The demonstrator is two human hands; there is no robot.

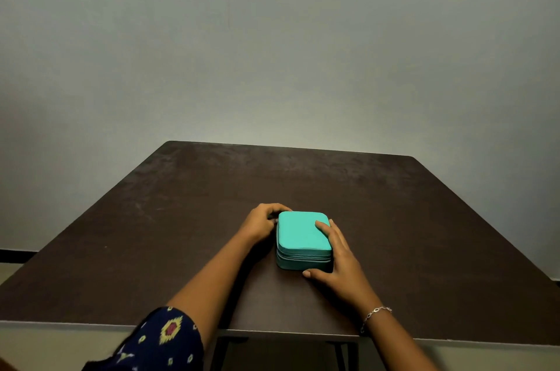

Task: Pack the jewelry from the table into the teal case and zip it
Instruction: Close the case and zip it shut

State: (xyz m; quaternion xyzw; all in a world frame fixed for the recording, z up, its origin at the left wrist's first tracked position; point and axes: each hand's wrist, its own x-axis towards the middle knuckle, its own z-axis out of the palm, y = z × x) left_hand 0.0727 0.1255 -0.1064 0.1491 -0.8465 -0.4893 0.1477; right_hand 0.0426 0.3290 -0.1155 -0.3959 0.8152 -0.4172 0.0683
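The teal case [300, 234] lies closed on the dark brown table [394, 219], its zipper line running along the near side. My left hand [262, 223] is at the case's far left corner with its fingers curled there; what they pinch is hidden. My right hand [336, 255] holds the case's right side, fingers lying over the lid and the thumb against the near right corner. No loose jewelry shows on the table. A thin silver bracelet [375, 314] is on my right wrist.
The table's near edge [272, 332] runs below my forearms, with dark table legs under it. A plain grey wall [272, 52] stands behind the far edge. My left sleeve [163, 337] is dark blue with a yellow pattern.
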